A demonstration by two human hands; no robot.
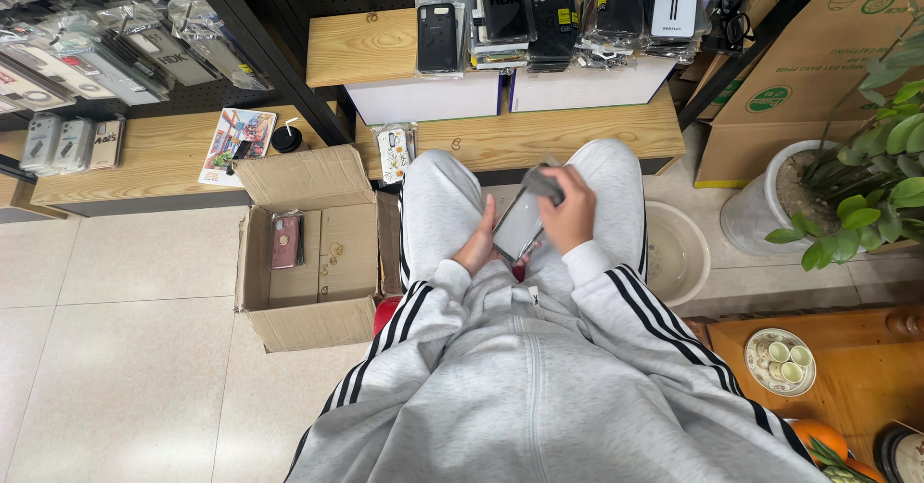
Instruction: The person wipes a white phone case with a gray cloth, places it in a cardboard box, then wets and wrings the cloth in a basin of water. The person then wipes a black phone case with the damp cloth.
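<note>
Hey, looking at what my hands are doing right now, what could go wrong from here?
The phone is propped on your lap, steadied only by the left hand; it might slide off onto the tiled floor.

The right hand presses a grey cloth on it; a hard rub may tip it loose.

The open cardboard box beside your leg could get kicked.

Grey cloth (pixel 542 183), seemingly silver-grey phone (pixel 520 225), brown cardboard box (pixel 308 252), black-striped grey sleeves (pixel 616 291).
</note>
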